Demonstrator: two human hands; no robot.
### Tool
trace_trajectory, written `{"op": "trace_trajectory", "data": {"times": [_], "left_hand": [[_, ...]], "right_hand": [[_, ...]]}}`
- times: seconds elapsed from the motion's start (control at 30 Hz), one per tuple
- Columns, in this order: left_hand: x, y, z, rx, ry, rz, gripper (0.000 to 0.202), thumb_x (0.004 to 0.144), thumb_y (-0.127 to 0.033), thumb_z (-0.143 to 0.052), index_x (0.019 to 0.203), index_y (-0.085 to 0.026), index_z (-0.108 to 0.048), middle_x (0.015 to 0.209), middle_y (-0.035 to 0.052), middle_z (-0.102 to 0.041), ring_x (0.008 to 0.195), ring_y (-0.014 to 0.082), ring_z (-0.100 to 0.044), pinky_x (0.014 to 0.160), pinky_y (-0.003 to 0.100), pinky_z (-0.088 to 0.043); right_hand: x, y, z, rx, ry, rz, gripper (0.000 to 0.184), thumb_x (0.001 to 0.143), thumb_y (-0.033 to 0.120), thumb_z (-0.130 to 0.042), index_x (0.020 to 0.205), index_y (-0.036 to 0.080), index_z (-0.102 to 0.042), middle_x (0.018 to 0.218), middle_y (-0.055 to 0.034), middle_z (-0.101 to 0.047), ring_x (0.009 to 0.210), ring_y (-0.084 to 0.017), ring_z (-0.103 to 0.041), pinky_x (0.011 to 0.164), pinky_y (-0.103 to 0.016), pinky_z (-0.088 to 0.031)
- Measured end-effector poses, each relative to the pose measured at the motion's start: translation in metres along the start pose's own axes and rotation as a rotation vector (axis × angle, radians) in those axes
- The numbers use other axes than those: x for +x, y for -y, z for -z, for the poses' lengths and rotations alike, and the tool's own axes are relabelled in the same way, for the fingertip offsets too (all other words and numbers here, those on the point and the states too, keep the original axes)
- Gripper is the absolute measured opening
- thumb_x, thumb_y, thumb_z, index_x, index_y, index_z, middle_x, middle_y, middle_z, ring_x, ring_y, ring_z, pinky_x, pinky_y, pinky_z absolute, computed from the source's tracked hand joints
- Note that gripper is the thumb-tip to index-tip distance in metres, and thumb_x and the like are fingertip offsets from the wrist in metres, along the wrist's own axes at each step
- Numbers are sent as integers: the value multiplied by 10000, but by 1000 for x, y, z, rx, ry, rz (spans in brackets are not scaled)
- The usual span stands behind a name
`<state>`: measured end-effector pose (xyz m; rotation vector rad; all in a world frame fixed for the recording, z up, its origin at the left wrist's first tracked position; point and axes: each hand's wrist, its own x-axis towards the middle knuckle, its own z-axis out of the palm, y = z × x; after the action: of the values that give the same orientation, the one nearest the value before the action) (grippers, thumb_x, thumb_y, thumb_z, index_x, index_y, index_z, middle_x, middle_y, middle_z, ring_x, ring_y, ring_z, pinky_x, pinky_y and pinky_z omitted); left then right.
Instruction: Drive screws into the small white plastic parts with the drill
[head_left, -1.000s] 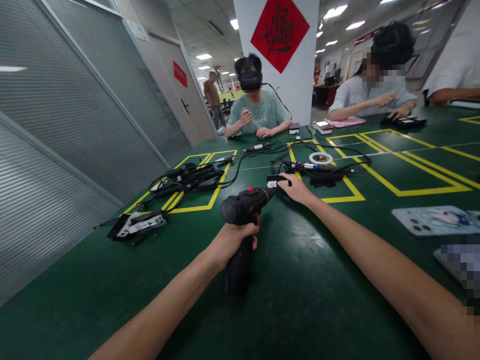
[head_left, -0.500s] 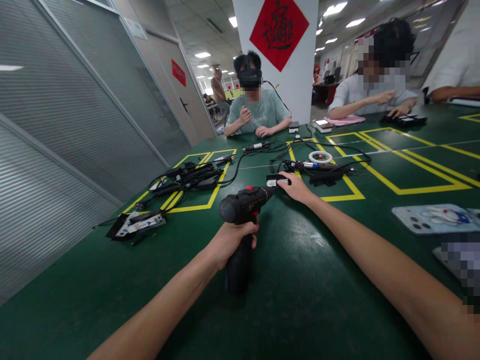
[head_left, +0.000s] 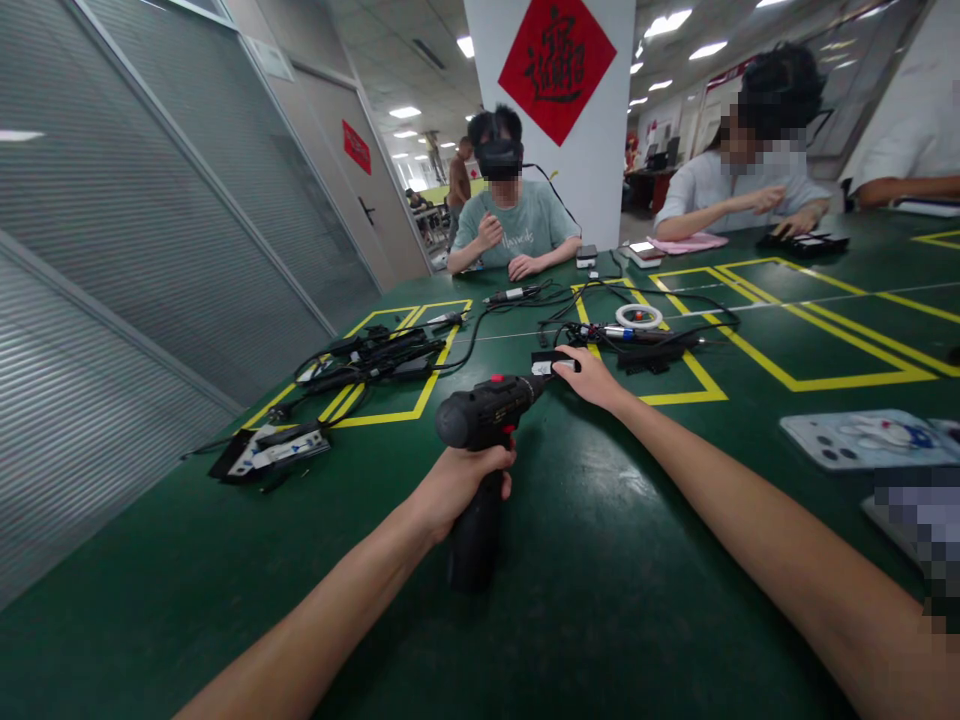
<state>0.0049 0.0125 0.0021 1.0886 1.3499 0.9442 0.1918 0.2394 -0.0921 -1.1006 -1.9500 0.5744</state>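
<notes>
My left hand (head_left: 469, 490) is wrapped round the grip of a black cordless drill (head_left: 484, 412) with red buttons. The drill lies level, its chuck pointing forward and to the right. Its tip meets the near side of a small black box with a white label (head_left: 541, 367); whether a bit touches it I cannot make out. From the right, my right hand (head_left: 589, 378) grips that box between thumb and fingers, keeping it low at the table. Part of the box is hidden behind the fingers.
Black cables and adapters (head_left: 375, 355) lie at the left, with a black-and-white flat part (head_left: 274, 448) nearer. Beyond my right hand are a soldering iron (head_left: 619, 333) and a white ring (head_left: 639, 316). A phone (head_left: 870, 440) lies at the right. Two people (head_left: 517, 225) (head_left: 739, 190) sit across the green table.
Both hands, the drill and the labelled box stay almost where they were. The view shifts very slightly. In the far background a standing person has moved to the right.
</notes>
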Motion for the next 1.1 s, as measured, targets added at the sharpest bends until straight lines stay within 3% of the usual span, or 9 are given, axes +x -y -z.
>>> {"op": "trace_trajectory", "data": {"times": [1.1], "left_hand": [[-3, -6, -2, -47, 12, -24, 169, 727, -220, -632, 869, -131, -603, 814, 16, -590, 521, 94, -548, 534, 243, -405]], "right_hand": [[1, -4, -1, 13, -1, 17, 463, 908, 392, -553, 1314, 178, -612, 1232, -115, -634, 1119, -235, -596, 1023, -366, -427]]}}
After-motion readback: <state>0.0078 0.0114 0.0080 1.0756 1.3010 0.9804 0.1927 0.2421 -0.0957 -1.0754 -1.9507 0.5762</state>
